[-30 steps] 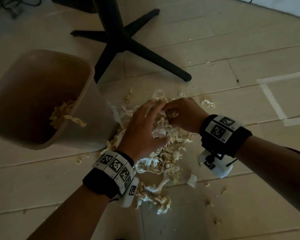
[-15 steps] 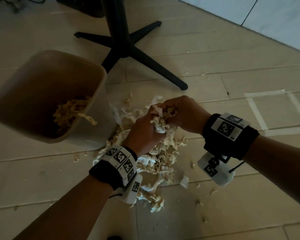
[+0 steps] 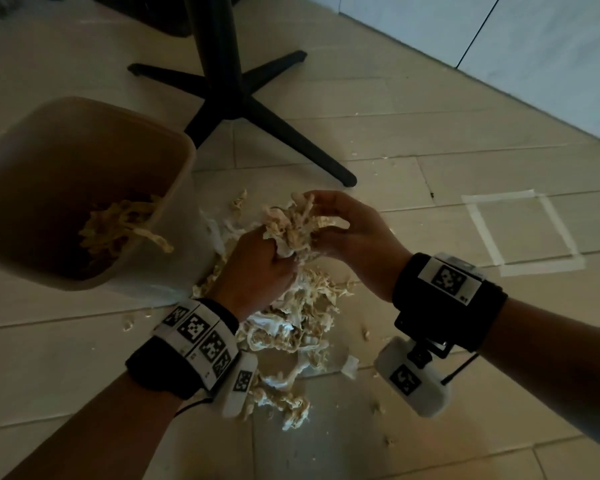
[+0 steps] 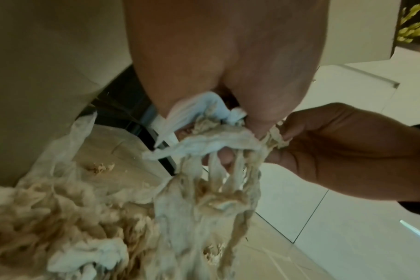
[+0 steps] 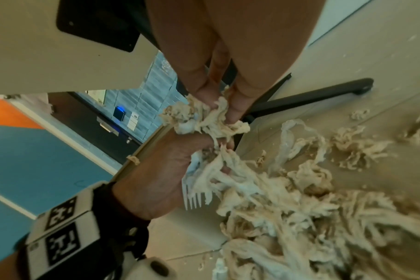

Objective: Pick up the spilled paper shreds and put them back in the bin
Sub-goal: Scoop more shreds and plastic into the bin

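A clump of beige and white paper shreds (image 3: pixel 293 226) is lifted off the floor between both hands. My left hand (image 3: pixel 257 268) grips it from below and the left, fingers curled into it (image 4: pixel 211 121). My right hand (image 3: pixel 347 230) pinches the top of the same clump (image 5: pixel 204 121) from the right. Strands trail down to the pile of shreds (image 3: pixel 291 327) on the floor (image 5: pixel 312 217). The beige bin (image 3: pixel 184 168) stands just left of the hands, with some shreds (image 3: pixel 118 223) inside and one strip hanging over its rim.
A black cross-shaped stand base (image 3: pixel 229 102) and its post rise behind the pile. Small scraps (image 3: pixel 378 407) dot the tiled floor around it. A taped square (image 3: pixel 520 233) marks the floor at right. A white wall panel (image 3: pixel 499 36) runs along the far right.
Both hands closed on a bunch of shreds and raised it off the pile, strands stretching below. The view shifted slightly down and left.
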Tool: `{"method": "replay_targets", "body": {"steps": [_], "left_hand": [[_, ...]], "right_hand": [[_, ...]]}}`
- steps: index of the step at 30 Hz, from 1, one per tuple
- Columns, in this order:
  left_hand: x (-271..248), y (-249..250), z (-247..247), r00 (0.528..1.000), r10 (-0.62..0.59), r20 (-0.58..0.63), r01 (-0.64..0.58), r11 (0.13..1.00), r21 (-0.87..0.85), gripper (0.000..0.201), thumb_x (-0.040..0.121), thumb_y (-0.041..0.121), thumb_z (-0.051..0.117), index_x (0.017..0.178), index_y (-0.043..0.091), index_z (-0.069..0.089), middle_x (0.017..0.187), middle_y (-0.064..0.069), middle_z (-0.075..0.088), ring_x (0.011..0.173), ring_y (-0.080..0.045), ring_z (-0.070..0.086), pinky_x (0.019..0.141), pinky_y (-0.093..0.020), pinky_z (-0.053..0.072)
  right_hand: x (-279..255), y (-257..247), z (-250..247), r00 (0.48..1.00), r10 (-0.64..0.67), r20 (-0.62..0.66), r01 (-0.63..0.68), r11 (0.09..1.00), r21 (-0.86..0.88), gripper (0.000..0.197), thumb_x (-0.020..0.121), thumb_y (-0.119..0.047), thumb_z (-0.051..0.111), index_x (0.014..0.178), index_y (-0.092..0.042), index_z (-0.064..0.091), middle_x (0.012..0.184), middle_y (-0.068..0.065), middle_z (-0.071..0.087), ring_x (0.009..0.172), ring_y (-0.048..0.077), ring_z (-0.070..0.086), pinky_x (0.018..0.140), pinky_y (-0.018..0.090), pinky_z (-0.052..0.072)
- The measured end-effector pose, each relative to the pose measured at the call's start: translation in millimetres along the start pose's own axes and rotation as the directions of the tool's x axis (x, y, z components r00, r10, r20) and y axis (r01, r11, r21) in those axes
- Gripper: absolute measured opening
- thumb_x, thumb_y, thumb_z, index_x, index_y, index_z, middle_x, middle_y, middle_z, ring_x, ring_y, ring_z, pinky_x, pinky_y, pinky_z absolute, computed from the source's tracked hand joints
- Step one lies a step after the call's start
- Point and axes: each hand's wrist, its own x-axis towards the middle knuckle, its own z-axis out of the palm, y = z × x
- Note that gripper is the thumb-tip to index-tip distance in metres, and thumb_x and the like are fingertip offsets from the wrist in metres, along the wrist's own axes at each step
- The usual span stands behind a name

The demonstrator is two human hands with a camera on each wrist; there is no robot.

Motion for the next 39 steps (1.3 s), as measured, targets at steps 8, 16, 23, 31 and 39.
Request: {"method": "replay_targets", "body": {"steps": [8, 16, 23, 31, 39], "left_hand": [[-23.0, 25.5, -57.0, 0.983, 0.027, -0.184, -0.032, 0.999, -0.027, 0.033, 0.092, 0.022, 0.059, 0.065, 0.004, 0.056, 0.061, -0.004, 0.053, 0.056, -0.015, 0.042, 0.055, -0.024, 0.040], [-20.8, 2.1, -143.9, 0.899, -0.092, -0.427, 0.151, 0.983, 0.107, 0.038, 0.080, 0.064, 0.044, 0.071, 0.029, 0.056, 0.066, 0.012, 0.058, 0.065, -0.017, 0.058, 0.060, -0.023, 0.043], [-28.9, -4.8, -177.1, 0.869, -0.129, -0.478, 0.274, 0.929, 0.248, 0.046, 0.088, 0.039, 0.049, 0.100, -0.002, 0.067, 0.095, 0.010, 0.076, 0.094, -0.027, 0.064, 0.084, -0.036, 0.044], [-38.4, -17.3, -185.1, 0.892, -0.428, -0.146, 0.444, 0.768, 0.461, 0.080, 0.086, 0.030, 0.080, 0.155, 0.017, 0.040, 0.148, -0.009, 0.056, 0.132, -0.028, 0.055, 0.102, -0.032, 0.040], [-56.8, 40.4, -176.8, 0.906, 0.036, -0.423, 0.172, 0.880, 0.443, 0.049, 0.094, 0.040, 0.067, 0.141, 0.034, 0.055, 0.138, 0.000, 0.058, 0.122, -0.016, 0.055, 0.095, -0.024, 0.036]], "right_hand": [[-6.9, 15.6, 7.2, 0.984, 0.174, -0.041, -0.168, 0.978, 0.127, 0.051, 0.081, 0.021, 0.036, 0.111, -0.010, 0.063, 0.107, 0.008, 0.058, 0.082, 0.017, 0.068, 0.078, 0.030, 0.059], [-13.4, 46.3, -7.3, 0.989, 0.138, 0.050, -0.114, 0.940, -0.322, 0.038, 0.083, 0.004, 0.049, 0.111, -0.019, 0.061, 0.108, 0.003, 0.061, 0.105, 0.032, 0.061, 0.094, 0.050, 0.050], [8.0, 74.0, -3.6, 0.965, 0.156, 0.213, 0.037, 0.719, -0.694, 0.053, 0.088, -0.025, 0.062, 0.136, -0.026, 0.042, 0.142, 0.002, 0.039, 0.125, 0.023, 0.046, 0.099, 0.033, 0.040], [21.5, 113.3, 28.7, 0.921, 0.198, 0.337, 0.193, 0.519, -0.833, 0.100, 0.071, -0.062, 0.068, 0.146, -0.046, 0.005, 0.156, -0.008, 0.008, 0.139, 0.033, 0.022, 0.107, 0.052, 0.036], [18.1, 133.7, 34.9, 0.939, 0.135, 0.315, 0.253, 0.347, -0.903, 0.073, 0.083, -0.050, 0.062, 0.145, -0.034, 0.027, 0.153, -0.002, 0.025, 0.129, 0.031, 0.035, 0.095, 0.042, 0.043]]}}
